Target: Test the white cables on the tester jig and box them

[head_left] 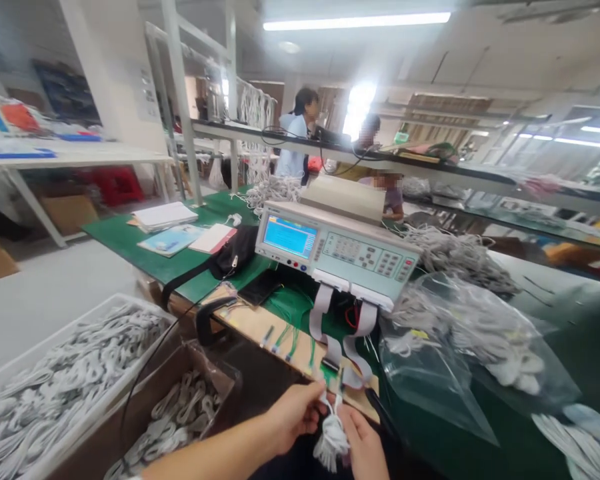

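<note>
Both hands meet at the front edge of a wooden board (260, 318). Between them hangs a coiled bundle of white cable (331, 437). My left hand (300, 415) pinches one end of the cable near a small green circuit board (327, 373). My right hand (363, 437) grips the bundle from the other side, close to a dark connector on the board's edge. The exact cable ends are small and partly hidden by my fingers. Grey ribbon cables (321, 310) run from the board up to a bench tester (337, 250) with a lit blue screen.
To the left stand a white bin (167, 323) and a brown box (225, 393), both holding coiled cables. Clear plastic bags (440, 373) of cables lie on the green table (525, 427) at right. A black bag (235, 253) and papers (163, 217) sit behind. People (295, 143) are beyond the shelf.
</note>
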A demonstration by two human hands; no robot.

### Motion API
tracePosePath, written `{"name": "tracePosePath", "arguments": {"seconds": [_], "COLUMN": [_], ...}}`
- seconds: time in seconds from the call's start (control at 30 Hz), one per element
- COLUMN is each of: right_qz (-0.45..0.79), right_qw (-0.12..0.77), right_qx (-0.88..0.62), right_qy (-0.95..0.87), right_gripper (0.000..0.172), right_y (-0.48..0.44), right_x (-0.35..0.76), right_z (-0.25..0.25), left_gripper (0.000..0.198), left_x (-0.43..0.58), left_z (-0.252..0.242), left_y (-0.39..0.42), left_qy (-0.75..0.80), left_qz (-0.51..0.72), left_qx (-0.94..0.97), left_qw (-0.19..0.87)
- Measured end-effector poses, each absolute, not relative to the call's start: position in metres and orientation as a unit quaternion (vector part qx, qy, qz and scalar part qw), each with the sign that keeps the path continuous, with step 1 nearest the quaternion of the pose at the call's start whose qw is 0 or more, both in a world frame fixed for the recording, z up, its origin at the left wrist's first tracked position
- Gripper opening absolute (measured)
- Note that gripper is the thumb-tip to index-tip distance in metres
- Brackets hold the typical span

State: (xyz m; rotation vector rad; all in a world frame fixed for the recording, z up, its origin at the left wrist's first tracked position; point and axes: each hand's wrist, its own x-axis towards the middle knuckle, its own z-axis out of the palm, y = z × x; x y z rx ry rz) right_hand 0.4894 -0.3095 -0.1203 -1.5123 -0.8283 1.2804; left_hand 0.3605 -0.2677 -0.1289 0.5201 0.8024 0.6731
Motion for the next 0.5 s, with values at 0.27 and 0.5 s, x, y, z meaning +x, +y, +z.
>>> {"name": "tracePosePath", "arguments": {"seconds": [0.27,0.5], "right_qz": [0.545,0.48], "right_qw": [0.487,0.46], "right_qx": [-0.577,-0.598], "right_qy": [-0.364,-0.448], "right_gripper": [0.034,0.031], "right_y": [-0.299,-0.313], "right_x": [0.484,0.471], "right_z": [-0.125,-0.115], "left_gripper": [0.043,0.039], "left_x": [0.366,0.363], "left_z": [-0.134,-0.122], "left_y": [-0.264,-0.284], "left_qy": [0.379,0.397], "left_qz": [0.34,0.361], "left_qx": [0.29,0.296], "left_qw": [0.81,0.791]}}
